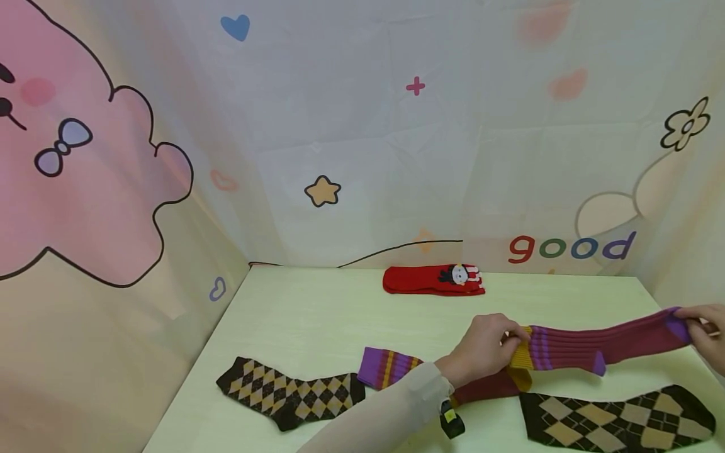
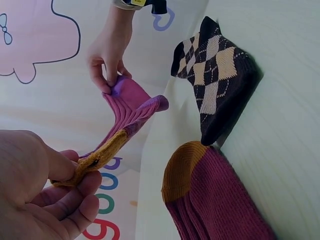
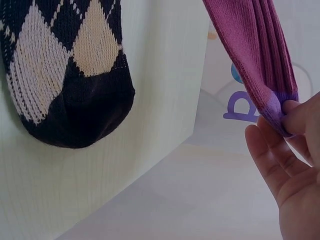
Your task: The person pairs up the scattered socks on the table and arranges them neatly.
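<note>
A maroon sock with a mustard cuff and purple heel and toe is stretched sideways above the table. At its cuff, my left hand pinches the mustard ribbing between thumb and fingers. The purple toe is pinched by my right hand at the right edge of the head view. Partly hidden under my left forearm lies a second maroon sock, with a purple striped cuff and mustard heel and toe. Just below the held sock, a large-diamond argyle sock lies flat.
To the left on the table is a small-diamond argyle sock. Folded red socks with a cartoon figure lie along the back edge. A printed curtain hangs behind and at both sides.
</note>
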{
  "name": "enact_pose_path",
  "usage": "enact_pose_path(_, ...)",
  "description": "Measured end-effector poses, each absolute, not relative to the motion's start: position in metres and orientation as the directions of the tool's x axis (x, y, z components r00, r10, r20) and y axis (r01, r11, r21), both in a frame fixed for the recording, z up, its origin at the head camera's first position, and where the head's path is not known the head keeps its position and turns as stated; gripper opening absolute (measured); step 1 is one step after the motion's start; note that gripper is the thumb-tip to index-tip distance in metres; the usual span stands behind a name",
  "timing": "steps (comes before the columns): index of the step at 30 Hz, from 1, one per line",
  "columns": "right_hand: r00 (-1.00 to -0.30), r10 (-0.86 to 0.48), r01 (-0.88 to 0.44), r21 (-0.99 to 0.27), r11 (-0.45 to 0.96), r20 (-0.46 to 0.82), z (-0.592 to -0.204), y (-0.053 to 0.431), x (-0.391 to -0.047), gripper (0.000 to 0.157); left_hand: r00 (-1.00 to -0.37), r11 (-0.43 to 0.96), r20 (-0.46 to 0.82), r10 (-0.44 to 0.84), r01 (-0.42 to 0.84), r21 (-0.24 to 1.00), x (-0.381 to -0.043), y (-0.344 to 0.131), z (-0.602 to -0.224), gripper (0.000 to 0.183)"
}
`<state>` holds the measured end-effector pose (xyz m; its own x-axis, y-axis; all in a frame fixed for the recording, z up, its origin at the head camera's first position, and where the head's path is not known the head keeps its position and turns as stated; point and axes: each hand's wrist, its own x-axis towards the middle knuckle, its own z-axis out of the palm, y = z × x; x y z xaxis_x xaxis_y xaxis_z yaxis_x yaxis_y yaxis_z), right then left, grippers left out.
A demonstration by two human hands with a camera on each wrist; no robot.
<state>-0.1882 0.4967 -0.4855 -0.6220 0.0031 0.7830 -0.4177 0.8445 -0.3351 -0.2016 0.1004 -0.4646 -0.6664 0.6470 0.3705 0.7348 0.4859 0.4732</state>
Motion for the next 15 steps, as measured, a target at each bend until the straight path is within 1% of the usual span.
enact_pose_path(9,-0.649,-0.009,-0.374,-0.309,0.875,0.761,-0.481,0.4902,-0.1815,0.023,-0.671,0.478,0.368,0.644,0.728,0.491,-0.1982,0.0949,-0.4642,0.02)
enact_pose_path(15,-0.665,0.0,-0.375,-0.334,0.865,0.747,-0.4823,0.4873,-0.1793,0.021,-0.688,0.485,0.353,0.635,0.71,0.512,-0.1969,0.0907,-0.4642,0.02)
